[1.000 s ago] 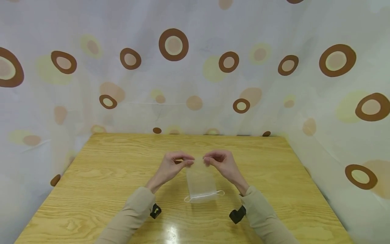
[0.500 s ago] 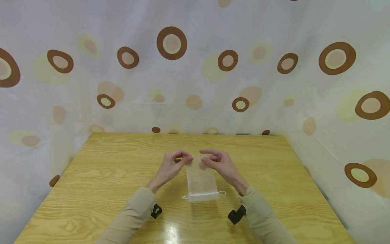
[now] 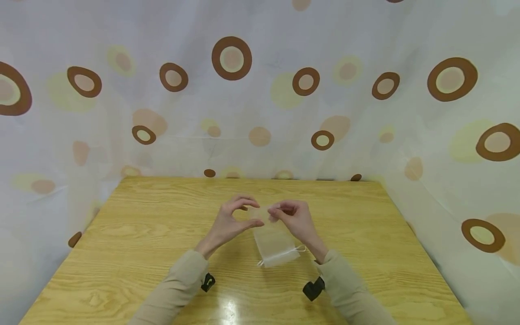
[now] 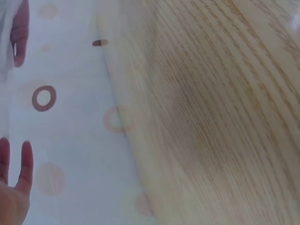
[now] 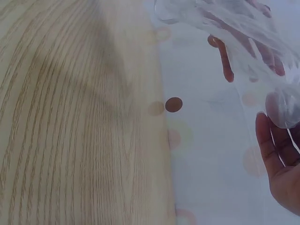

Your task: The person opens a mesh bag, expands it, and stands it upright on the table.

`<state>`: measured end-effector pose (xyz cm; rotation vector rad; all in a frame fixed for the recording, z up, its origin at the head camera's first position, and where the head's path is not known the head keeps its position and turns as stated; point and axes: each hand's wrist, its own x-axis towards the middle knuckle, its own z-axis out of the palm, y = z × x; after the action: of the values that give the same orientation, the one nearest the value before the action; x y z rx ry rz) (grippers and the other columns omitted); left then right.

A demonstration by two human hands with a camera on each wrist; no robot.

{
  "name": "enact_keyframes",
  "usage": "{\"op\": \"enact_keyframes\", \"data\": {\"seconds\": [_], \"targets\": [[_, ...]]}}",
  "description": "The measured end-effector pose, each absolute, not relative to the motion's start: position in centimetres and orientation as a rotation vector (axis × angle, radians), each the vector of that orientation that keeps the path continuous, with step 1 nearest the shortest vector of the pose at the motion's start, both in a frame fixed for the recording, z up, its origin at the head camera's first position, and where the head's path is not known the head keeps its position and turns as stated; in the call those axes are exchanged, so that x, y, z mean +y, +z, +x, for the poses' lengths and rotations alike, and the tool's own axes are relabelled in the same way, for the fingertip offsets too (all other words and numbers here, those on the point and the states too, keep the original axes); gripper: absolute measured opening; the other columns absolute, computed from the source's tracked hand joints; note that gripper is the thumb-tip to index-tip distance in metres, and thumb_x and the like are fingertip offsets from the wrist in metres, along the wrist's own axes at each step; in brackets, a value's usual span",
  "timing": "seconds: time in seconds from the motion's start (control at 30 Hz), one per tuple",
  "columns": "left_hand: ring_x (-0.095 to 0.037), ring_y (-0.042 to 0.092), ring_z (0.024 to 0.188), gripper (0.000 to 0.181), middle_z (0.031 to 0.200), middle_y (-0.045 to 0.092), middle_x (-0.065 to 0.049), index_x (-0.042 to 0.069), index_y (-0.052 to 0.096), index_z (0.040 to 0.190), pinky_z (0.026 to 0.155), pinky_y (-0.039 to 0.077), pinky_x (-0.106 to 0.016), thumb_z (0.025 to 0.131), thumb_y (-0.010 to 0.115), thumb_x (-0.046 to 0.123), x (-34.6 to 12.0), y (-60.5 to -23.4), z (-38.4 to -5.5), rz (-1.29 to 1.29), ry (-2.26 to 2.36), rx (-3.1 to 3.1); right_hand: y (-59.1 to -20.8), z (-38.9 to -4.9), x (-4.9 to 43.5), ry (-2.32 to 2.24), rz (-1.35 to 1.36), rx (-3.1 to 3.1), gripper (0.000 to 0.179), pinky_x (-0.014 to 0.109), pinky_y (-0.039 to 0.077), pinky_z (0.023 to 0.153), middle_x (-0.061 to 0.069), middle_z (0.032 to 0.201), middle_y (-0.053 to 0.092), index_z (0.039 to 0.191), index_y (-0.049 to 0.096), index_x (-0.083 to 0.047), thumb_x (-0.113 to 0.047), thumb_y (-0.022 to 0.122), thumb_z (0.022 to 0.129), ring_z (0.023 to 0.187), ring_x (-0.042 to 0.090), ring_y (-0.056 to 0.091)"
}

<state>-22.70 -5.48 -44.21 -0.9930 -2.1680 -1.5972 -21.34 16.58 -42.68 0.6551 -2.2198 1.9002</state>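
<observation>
A sheer white drawstring pouch hangs over the middle of the table, tilted, its cord end lowest. White cord loops stick out at that end's sides. My right hand pinches the pouch's upper end between thumb and fingers. Beside it on the left, my left hand has thumb and fingers spread apart, close to the upper left edge of the pouch. In the right wrist view, the see-through fabric stretches across the upper right, with left-hand fingers showing behind it. Only part of the left hand shows in the left wrist view.
A wooden table fills the lower view, with a light glare near its front. A pale curtain with brown ring and dot prints stands behind it and along both sides. Black wrist cameras sit under the beige sleeves.
My left hand has let go of the pouch and spread its fingers. My right hand loosened briefly, then pinched the pouch again. The pouch's lower end has swung right and tilted.
</observation>
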Motion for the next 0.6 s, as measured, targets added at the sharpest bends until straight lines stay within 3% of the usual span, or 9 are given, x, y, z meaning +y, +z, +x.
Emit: {"op": "enact_keyframes", "data": {"seconds": [0.1,0.3,0.6], "targets": [[-0.021,0.058,0.112,0.035,0.115,0.065,-0.007,0.013,0.074,0.105,0.093,0.052,-0.042,0.074,0.090,0.010,-5.32,-44.12,-22.63,-0.977,-1.543,-2.158,-42.50,-20.91,16.00,1.814,0.649,-2.197,0.009,0.028,0.061,0.068,0.029,0.078,0.071,0.091,0.074,0.008,-0.001,0.070,0.092,0.067,0.003,0.069],[-0.019,0.058,0.103,0.033,0.108,0.065,-0.007,0.012,0.075,0.103,0.088,0.052,-0.035,0.073,0.090,0.009,-5.03,-44.09,-22.70,-0.951,-1.493,-2.144,-42.80,-20.66,15.70,1.684,0.688,-2.122,0.005,0.022,0.058,0.064,0.024,0.076,0.071,0.089,0.074,0.005,0.001,0.072,0.090,0.067,0.002,0.067],[-0.017,0.070,0.086,0.019,0.095,0.077,-0.009,0.008,0.076,0.102,0.081,0.059,-0.031,0.084,0.081,0.006,-4.65,-43.94,-22.76,-1.022,-1.604,-2.117,-43.46,-20.80,15.93,1.658,0.813,-2.060,0.009,0.023,0.059,0.067,0.024,0.079,0.071,0.090,0.071,0.010,0.002,0.070,0.092,0.068,0.012,0.070]]}}
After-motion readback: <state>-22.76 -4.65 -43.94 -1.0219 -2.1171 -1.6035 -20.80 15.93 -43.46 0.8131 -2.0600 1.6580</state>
